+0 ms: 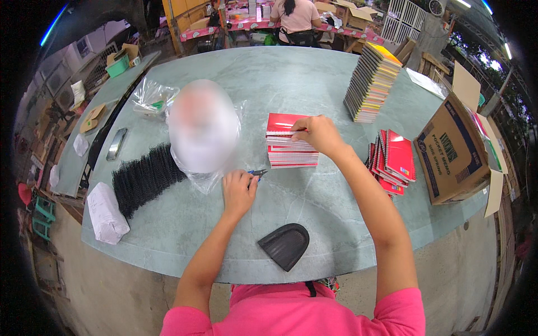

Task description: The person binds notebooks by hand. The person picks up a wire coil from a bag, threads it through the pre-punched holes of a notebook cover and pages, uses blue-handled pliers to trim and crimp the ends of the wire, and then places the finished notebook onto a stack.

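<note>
A stack of small red-covered spiral notebooks [292, 158] stands in the middle of the table. My right hand [322, 134] is at its top, with thumb and fingers pinched on the edge of the upper red notebook [284, 122]. Left of the stack, my left hand [239, 191] rests on the table, closed around small pliers [258, 172] whose jaws point right. Beside that hand lies a clear plastic bag [206, 178], partly blurred. Further left is a row of black spiral coils [147, 178].
A tall notebook pile [371, 84] stands at far right. Several red notebooks [397, 158] lie in a leaning pile by an open cardboard box [454, 148]. A black D-shaped piece [286, 246] lies near the front edge; a white wrapped bundle [106, 214] sits left. Another person [297, 21] is beyond the table.
</note>
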Demonstrator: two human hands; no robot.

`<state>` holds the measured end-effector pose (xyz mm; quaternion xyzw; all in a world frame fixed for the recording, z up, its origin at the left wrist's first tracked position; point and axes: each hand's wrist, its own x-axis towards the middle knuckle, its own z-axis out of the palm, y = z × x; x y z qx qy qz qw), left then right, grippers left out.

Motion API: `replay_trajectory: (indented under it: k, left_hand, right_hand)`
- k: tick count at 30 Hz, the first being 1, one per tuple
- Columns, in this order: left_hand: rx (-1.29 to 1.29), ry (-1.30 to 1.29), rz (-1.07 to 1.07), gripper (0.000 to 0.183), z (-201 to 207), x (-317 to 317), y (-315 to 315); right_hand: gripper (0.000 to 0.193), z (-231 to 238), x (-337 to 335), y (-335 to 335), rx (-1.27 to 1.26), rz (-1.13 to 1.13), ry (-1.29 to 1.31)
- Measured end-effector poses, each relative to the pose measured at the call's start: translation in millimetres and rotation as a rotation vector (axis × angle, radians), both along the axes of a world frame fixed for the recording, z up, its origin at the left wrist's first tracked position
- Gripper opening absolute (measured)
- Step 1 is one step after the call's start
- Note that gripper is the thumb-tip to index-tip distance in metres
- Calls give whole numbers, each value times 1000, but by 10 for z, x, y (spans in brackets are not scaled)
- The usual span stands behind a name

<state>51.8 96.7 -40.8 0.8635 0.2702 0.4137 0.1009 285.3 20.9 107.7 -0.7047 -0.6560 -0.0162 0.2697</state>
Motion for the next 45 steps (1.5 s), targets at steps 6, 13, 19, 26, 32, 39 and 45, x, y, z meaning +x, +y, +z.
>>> replay_trajectory:
  k: [6, 13, 19, 26, 32, 39, 45]
  left_hand:
    - [-57, -218, -23, 10, 175, -339, 147]
    - [-131, -94, 557, 18, 723, -1744, 1221]
    - [-337, 428, 898, 41, 423, -2266, 1646]
    - [-871, 303, 772, 39, 724, -2155, 1635]
    - [-921, 319, 758, 34, 680, -2279, 1684]
    - [-646, 485, 736, 43, 719, -2377, 1559]
    - [-738, 388, 856, 24, 899, -2289, 1413]
  right_hand:
    - [14, 171, -56, -103, 295, -4, -55]
    - [16, -270, -597, -885, -6, 194, 71]
    - [15, -864, -901, -832, 26, 107, 147]
    - [22, -803, -869, -934, 97, 65, 113]
    - [22, -738, -915, -978, 22, 78, 75]
    - [17, -818, -982, -956, 49, 65, 13]
    - [15, -547, -867, -933, 169, 23, 212]
